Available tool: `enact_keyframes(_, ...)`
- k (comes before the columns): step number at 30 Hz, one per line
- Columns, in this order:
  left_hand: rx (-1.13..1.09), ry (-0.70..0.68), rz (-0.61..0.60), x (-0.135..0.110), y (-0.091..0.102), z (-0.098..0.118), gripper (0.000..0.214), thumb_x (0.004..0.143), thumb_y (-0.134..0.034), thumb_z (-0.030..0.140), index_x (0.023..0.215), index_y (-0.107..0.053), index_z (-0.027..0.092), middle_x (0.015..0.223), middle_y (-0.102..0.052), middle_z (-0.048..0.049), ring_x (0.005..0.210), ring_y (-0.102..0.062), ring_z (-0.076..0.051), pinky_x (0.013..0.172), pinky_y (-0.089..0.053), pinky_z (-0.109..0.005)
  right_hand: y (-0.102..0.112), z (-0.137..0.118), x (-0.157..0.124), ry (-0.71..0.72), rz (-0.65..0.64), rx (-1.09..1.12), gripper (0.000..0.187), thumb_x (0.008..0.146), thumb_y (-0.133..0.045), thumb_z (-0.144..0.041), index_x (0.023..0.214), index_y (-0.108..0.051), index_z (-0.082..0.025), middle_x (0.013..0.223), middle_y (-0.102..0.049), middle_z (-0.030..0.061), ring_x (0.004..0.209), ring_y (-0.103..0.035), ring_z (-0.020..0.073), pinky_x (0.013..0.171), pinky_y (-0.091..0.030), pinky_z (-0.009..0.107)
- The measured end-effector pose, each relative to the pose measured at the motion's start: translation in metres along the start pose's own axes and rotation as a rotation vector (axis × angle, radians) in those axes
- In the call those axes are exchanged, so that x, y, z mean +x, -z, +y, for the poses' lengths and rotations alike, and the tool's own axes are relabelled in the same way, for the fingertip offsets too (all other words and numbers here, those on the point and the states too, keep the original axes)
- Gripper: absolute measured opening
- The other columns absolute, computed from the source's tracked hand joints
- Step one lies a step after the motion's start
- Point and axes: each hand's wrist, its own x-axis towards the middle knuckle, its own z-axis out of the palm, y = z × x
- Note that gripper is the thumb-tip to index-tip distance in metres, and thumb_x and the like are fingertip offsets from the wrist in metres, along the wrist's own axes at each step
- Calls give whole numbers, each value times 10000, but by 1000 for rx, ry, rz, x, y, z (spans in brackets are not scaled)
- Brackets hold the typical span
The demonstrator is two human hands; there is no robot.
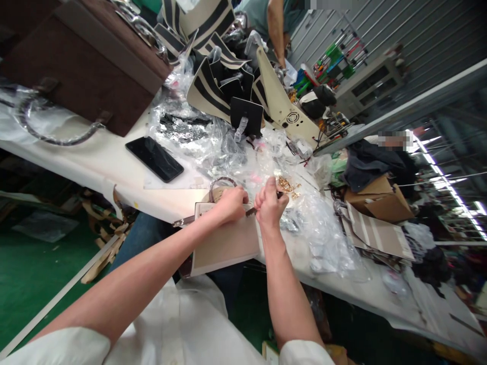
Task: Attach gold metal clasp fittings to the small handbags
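A small beige handbag with a dark edge and a curved handle leans over the table's front edge, above my lap. My left hand is closed on its upper edge, fingertips hidden from me. Just to the right, my right hand is wrapped in a fist round a dark-handled tool; its narrow end points left at the bag's top right corner. Whether that end touches the bag, I cannot tell. Behind my right hand lies a small heap of gold-coloured metal pieces.
A black phone lies at the left, near a large brown bag. Crumpled clear plastic covers much of the table. Striped pieces and a cream-coloured machine stand behind. Another person's arm shows at the far side.
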Motion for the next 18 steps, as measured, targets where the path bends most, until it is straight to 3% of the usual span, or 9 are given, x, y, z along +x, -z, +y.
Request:
enact_keyframes(4, 32, -6, -7, 2, 0, 1, 340, 725, -683, 1, 977, -824, 180, 1119, -796, -86, 1038, -747, -270, 937, -555, -319, 10, 5, -17, 148, 45, -13, 736, 1011, -760, -729, 612, -359, -258, 527, -294, -78, 415, -324, 98, 415, -286, 280)
enact_keyframes(13, 106, -31, 15, -3, 2, 7, 367, 758, -691, 21, 1039, -842, 202, 1150, -801, -83, 1063, -747, -271, 960, -549, -329, 14, 1, -1, 77, 61, 108, 775, 969, -786, -765, 604, -318, -267, 515, -268, -95, 400, -247, 86, 379, -225, 269)
enact_keyframes(18, 231, -89, 33, -21, 17, 25, 344, 790, -701, 6, 1039, -841, 198, 1191, -804, -128, 1176, -727, -340, 1070, -506, -425, 13, 7, -5, 94, 51, 46, 743, 1007, -746, -754, 624, -334, -269, 512, -295, -95, 405, -282, 90, 397, -241, 269)
